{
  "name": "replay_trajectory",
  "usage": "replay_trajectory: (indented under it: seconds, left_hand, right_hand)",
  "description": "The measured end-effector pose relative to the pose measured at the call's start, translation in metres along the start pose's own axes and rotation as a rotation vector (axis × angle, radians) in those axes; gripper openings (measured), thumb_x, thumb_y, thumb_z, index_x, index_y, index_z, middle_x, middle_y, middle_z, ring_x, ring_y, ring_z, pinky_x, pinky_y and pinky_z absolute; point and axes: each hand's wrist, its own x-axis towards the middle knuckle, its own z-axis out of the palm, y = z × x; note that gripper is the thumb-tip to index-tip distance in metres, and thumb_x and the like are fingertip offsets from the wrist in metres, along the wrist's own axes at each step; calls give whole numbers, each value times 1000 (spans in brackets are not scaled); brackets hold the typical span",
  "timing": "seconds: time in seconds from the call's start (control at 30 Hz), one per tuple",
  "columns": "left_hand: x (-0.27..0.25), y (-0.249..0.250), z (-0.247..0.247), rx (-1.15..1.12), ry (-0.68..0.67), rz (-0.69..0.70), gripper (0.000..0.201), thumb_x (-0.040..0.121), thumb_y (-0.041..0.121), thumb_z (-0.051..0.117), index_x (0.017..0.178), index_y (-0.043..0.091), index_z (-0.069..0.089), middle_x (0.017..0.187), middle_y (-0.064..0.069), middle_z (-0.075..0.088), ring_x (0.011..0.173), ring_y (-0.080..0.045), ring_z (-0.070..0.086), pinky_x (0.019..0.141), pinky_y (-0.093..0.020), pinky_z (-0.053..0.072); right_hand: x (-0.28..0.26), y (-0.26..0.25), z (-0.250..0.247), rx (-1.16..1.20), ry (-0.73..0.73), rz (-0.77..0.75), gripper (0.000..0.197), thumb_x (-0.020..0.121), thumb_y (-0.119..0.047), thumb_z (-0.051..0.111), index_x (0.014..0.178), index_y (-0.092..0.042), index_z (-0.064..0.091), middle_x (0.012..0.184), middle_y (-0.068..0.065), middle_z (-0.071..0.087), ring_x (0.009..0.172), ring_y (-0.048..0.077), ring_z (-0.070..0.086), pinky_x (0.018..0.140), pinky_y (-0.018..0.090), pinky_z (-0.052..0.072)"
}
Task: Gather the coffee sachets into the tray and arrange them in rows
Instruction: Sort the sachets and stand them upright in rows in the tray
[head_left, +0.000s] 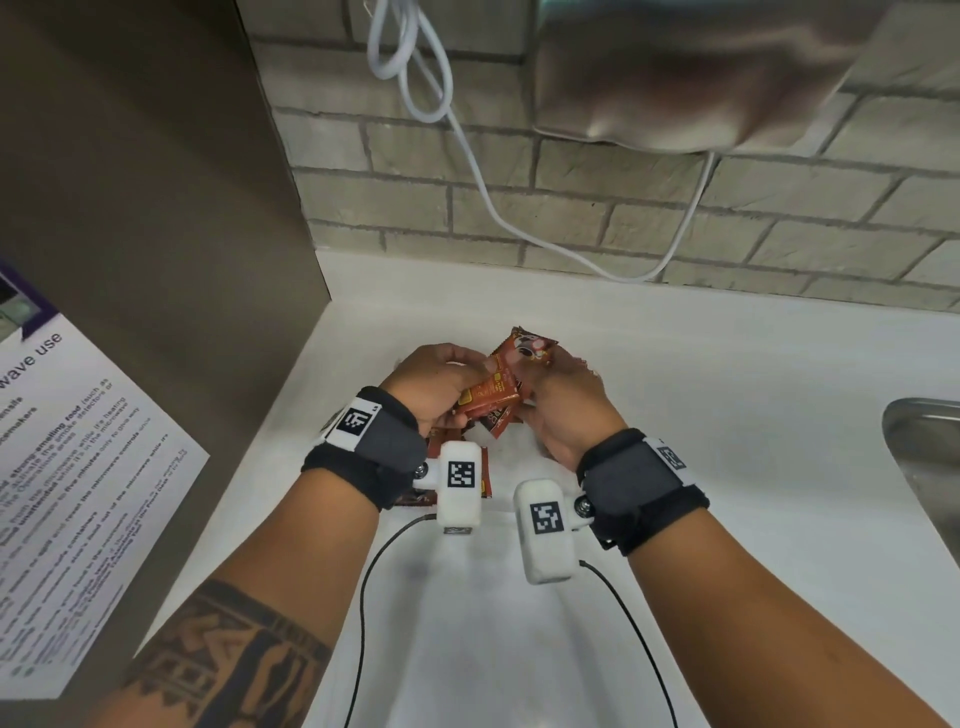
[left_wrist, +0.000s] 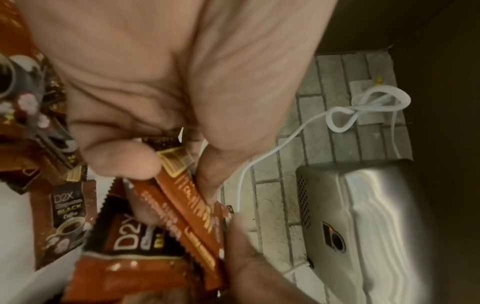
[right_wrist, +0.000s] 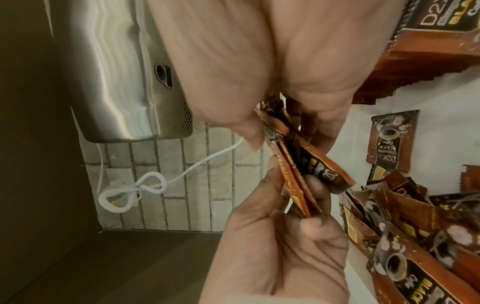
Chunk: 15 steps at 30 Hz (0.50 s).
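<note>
Both hands hold one small bundle of orange-brown coffee sachets (head_left: 491, 397) above the white counter (head_left: 727, 415). My left hand (head_left: 441, 384) grips the bundle's lower end, thumb and fingers (left_wrist: 122, 162) curled round it. My right hand (head_left: 561, 395) pinches the upper end, where one sachet (head_left: 527, 348) sticks up. In the right wrist view the bundle (right_wrist: 306, 174) sits between my right hand (right_wrist: 283, 133) and the left hand (right_wrist: 272, 246). More "D2X Black Coffee" sachets (left_wrist: 67, 218) lie loose below, several in a pile (right_wrist: 415, 236). I cannot make out the tray against the white surface.
A steel hand dryer (head_left: 675, 78) hangs on the brick wall, with a looped white cable (head_left: 467, 156) below it. A sink rim (head_left: 930, 467) is at the right edge. A brown panel (head_left: 156, 208) with a printed notice (head_left: 78, 493) stands on the left.
</note>
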Motion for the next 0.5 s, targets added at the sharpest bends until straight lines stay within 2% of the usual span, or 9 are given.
replay_trajectory:
  seconds: [0.1,0.2,0.27,0.37,0.43,0.5]
  left_hand:
    - [0,0,4,-40,47,0,46,84,38,79,118,13,62,104,-15,73,78,-24,69,44,-22,47]
    - [-4,1,7,-103,7,-21,58,82,47,78,115,2,66,107,-17,75,83,-23,72,50,-21,53]
    - [-9,2,10,-146,-52,-66,57,84,51,72,113,2,67,104,-14,75,83,-22,69,57,-23,56]
    - [-17,4,15,-183,-188,-153,56,86,57,65,116,9,66,104,-12,74,93,-27,68,74,-37,61]
    - [-21,4,18,-258,-266,-139,49,92,50,60,119,10,64,112,-16,73,103,-33,69,72,-39,63]
    - [-24,3,19,-323,-268,-83,38,98,41,55,120,10,63,114,-20,72,99,-34,71,63,-33,62]
  right_hand:
    - [6,3,0,-1,69,-5,25,98,-5,59,122,-3,59,109,18,71,98,35,71,85,50,59]
    - [10,3,0,34,106,-7,30,96,-4,61,126,-1,58,113,20,71,102,37,71,86,53,58]
    - [10,2,1,61,136,-5,31,95,-2,60,125,-2,59,113,19,71,101,36,71,86,54,58]
    - [9,-1,6,82,189,13,26,94,-3,60,121,-5,62,106,16,74,94,34,74,82,55,59]
    - [7,-4,9,84,194,29,23,95,-4,60,118,-7,63,102,15,75,88,34,75,75,54,60]
    - [5,-8,7,57,167,31,15,97,-3,57,108,-6,67,97,16,76,84,33,75,72,50,61]
